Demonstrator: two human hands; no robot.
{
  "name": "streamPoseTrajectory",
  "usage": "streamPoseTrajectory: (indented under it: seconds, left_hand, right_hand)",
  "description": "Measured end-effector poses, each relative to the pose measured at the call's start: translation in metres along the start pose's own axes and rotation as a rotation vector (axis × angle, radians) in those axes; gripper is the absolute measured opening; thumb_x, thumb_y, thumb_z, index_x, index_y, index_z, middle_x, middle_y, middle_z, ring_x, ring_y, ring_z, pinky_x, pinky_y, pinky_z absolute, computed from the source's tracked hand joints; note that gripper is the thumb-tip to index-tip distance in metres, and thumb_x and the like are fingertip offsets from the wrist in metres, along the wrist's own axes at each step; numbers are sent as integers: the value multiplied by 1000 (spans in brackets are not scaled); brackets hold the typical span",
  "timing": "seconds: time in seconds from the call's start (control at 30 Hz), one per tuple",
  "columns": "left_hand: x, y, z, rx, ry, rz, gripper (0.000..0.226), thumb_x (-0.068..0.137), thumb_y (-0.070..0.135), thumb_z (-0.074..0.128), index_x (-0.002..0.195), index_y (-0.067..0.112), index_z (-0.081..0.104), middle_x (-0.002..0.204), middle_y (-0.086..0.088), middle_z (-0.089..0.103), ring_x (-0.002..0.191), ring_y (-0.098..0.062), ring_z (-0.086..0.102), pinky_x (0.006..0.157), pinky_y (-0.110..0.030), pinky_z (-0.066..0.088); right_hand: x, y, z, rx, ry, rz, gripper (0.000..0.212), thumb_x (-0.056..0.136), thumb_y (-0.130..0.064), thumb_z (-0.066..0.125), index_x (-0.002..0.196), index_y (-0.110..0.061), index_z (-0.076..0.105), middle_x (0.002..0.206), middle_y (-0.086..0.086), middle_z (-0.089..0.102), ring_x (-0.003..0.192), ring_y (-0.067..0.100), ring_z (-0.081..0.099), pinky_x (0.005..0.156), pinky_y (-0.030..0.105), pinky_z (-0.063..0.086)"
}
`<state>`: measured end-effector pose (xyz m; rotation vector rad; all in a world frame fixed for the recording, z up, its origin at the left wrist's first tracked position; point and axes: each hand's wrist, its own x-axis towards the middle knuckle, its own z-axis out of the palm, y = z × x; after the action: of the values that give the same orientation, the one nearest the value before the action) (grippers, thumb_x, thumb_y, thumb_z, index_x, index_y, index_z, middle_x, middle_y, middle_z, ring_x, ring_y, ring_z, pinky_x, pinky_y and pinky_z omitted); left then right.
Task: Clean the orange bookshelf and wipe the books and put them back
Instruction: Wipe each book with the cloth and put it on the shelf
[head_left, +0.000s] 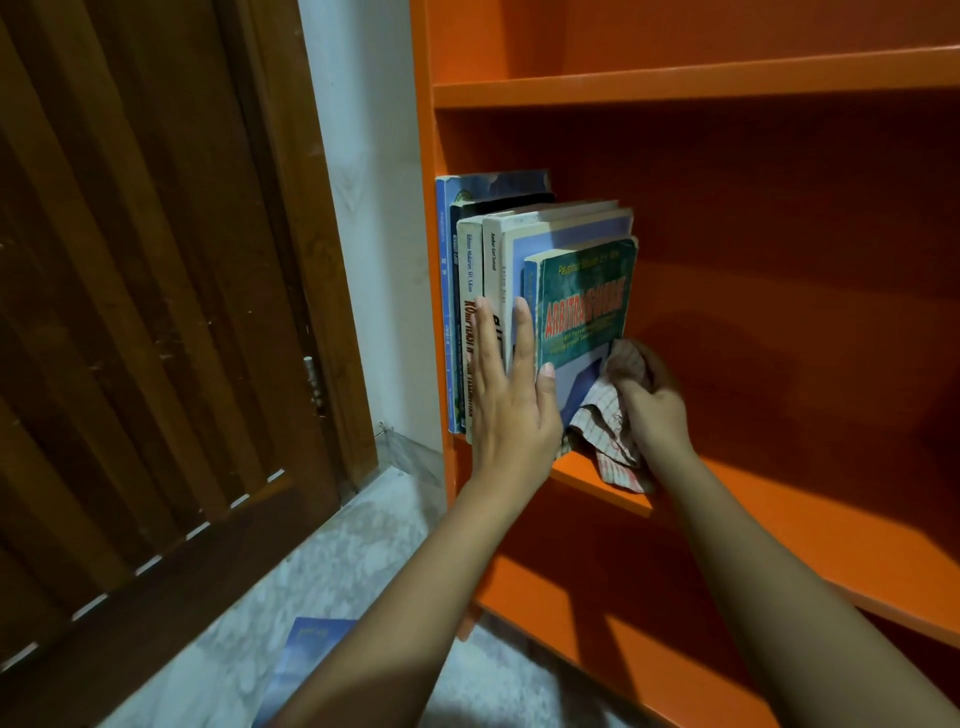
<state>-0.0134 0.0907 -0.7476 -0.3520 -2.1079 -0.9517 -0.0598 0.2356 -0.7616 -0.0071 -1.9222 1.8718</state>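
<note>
Head view is showing, nearest to me, a blue book (306, 654) lying on the pale floor (363, 545) beneath my left forearm (waiting its turn, I suppose). Further out, my left hand (506, 395) is lying flat, fingers straight, against the spines of the books (470, 291), with the thumb touching the lower cover of the green book (584, 306); it is pressing, not gripping. Just beside it, my right hand (654, 400) is clenching a bunched checked cloth (608, 421), which is touching the bottom corner of that green book and trailing onto the board of the orange bookshelf (779, 499).

I am judging this as wiping the outermost cover while steadying the row. Nothing is propping the books on their right side, so the flat palm should be bracing them toward the left wall while the cloth is making light strokes across the cover. I should also be gathering the loose end of the cloth so it is not snagging under a book.

Beyond my hands, the books are standing upright, packed against the left wall of the middle shelf. The green one is looking worn, its corners scuffed and its red title faded, with taller pale and blue spines standing behind it.
</note>
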Motion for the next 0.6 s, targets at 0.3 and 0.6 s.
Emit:
streamPoseTrajectory:
  seconds: [0.3, 0.6]
  left_hand:
    - [-4, 1, -2, -37, -1, -6, 62, 100, 27, 33, 149, 27, -5, 158, -4, -16, 146, -19, -14, 119, -46, 13]
    - [-6, 8, -4, -29, 8, -10, 62, 101, 22, 37, 151, 17, 0, 159, -8, -12, 146, -16, -14, 118, -30, -1]
  right_hand:
    - [-4, 0, -10, 26, 19, -39, 39, 90, -5, 56, 125, -22, 55, 108, 2, 64, 76, -2, 56, 62, 9, 47]
    - [-9, -3, -17, 12, 29, -77, 41, 89, -1, 56, 128, -13, 54, 109, -2, 62, 95, 3, 60, 82, 13, 48]
